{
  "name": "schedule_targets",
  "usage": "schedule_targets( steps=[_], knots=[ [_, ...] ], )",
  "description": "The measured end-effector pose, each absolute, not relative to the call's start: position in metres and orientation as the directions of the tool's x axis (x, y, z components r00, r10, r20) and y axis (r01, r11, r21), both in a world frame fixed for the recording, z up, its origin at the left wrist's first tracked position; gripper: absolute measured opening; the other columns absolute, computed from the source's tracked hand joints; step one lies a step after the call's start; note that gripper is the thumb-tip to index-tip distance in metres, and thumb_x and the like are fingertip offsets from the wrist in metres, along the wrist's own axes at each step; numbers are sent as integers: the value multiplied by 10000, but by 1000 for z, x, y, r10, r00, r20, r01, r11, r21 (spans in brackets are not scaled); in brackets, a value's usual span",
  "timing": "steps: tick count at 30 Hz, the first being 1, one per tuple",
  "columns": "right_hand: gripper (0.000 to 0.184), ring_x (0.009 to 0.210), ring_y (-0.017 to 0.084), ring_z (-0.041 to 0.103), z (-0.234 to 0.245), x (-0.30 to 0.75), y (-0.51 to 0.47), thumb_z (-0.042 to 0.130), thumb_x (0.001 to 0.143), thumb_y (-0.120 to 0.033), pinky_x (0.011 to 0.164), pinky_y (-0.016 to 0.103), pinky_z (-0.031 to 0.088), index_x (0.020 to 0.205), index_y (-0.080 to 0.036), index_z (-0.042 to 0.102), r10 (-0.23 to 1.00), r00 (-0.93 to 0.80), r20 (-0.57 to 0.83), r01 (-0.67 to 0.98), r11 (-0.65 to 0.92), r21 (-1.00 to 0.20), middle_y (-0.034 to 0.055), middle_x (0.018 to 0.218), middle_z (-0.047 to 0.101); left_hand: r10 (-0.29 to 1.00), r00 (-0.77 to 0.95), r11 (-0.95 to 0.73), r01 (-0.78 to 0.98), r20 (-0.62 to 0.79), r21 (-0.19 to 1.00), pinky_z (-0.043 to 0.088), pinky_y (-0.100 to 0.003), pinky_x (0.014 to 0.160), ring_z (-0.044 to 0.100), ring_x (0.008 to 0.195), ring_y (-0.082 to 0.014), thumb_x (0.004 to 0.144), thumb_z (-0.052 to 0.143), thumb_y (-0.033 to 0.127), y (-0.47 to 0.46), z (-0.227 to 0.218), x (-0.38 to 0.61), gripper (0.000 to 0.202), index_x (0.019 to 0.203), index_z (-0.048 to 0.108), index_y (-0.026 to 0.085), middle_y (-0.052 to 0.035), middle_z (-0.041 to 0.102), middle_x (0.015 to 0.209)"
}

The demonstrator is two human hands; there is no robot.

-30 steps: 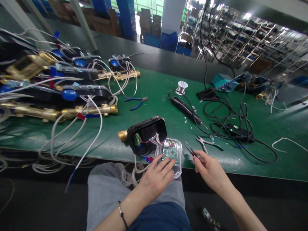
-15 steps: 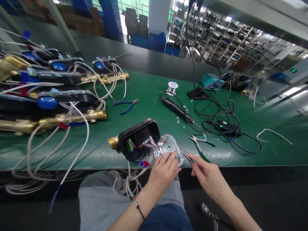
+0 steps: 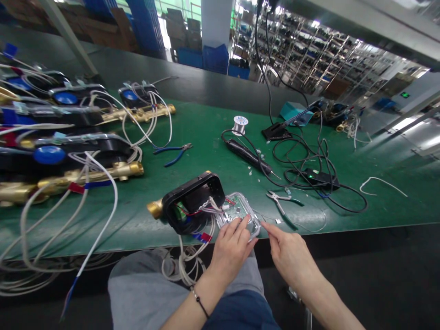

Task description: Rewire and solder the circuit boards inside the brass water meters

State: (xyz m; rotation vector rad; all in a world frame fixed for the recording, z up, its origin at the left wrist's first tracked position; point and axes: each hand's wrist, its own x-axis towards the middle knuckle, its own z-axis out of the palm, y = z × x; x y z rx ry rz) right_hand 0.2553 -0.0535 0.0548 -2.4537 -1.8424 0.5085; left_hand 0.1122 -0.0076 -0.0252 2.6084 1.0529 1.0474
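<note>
My left hand [image 3: 231, 242] rests its fingers on a clear plastic cover [image 3: 255, 211] with a green circuit board [image 3: 237, 209] inside, its thumb against the near rim. Thin wires [image 3: 213, 204] join the board to an open black housing [image 3: 168, 198], which has a brass pipe end [image 3: 155, 209] sticking out at its left. At the right corner of the cover is my right hand [image 3: 290, 252], with the index finger straight along the rim and the other fingers curled under. Whatever the curled fingers hold is hidden.
Green-handled cutters [image 3: 283, 205], a black soldering iron [image 3: 249, 156], a solder spool [image 3: 239, 126] and blue-handled pliers [image 3: 175, 150] lie beyond the hands. Black cables [image 3: 309, 156] tangle at right. Brass-and-black meters [image 3: 75, 160] with loose white cables crowd the left.
My right hand has turned and moved in against the cover's corner; the thin grey tool seen at its fingertips earlier is out of sight. My left hand stays on the cover.
</note>
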Motion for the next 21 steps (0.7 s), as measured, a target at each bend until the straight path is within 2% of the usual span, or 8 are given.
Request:
schedule_targets(
  steps=[5, 9, 12, 16, 21],
  knots=[
    [467, 667, 230, 687, 64, 231, -45, 387, 871, -139, 570, 280, 462, 1297, -286, 509, 881, 326, -344, 944, -326, 59, 81, 727, 704, 648, 489, -754, 523, 584, 398, 437, -364, 884, 576, 1064, -223, 903, 520, 259, -7, -27, 111, 139, 805, 553, 167, -72, 633, 1193],
    [492, 694, 234, 695, 73, 216, -34, 394, 839, -74, 549, 273, 462, 1293, -222, 512, 850, 349, -394, 937, -314, 153, 108, 764, 702, 636, 473, -765, 494, 610, 414, 425, -345, 892, 577, 1066, -213, 914, 505, 256, -5, -28, 110, 148, 802, 535, 165, -63, 640, 1183],
    [460, 694, 229, 693, 81, 218, -24, 389, 826, -54, 537, 259, 454, 1236, -177, 558, 864, 285, -414, 956, -227, 185, 128, 757, 697, 642, 471, -762, 483, 605, 432, 421, -345, 898, 572, 1079, -209, 915, 507, 259, -4, -30, 110, 151, 798, 530, 167, -59, 639, 1186],
    [496, 694, 225, 684, 86, 241, -15, 432, 795, -71, 550, 249, 437, 1259, -203, 543, 893, 70, -444, 981, 19, 192, 117, 766, 703, 640, 475, -764, 477, 604, 433, 428, -346, 882, 569, 1083, -209, 901, 538, 269, -4, -35, 110, 139, 807, 540, 166, -52, 636, 1192],
    [494, 631, 179, 650, 81, 284, -12, 419, 828, -118, 563, 234, 396, 1283, -276, 531, 900, -189, -394, 972, 229, 57, 78, 740, 706, 650, 489, -757, 483, 581, 440, 437, -350, 877, 564, 1091, -207, 884, 569, 270, -3, -35, 110, 127, 814, 552, 165, -56, 630, 1203]
  ],
)
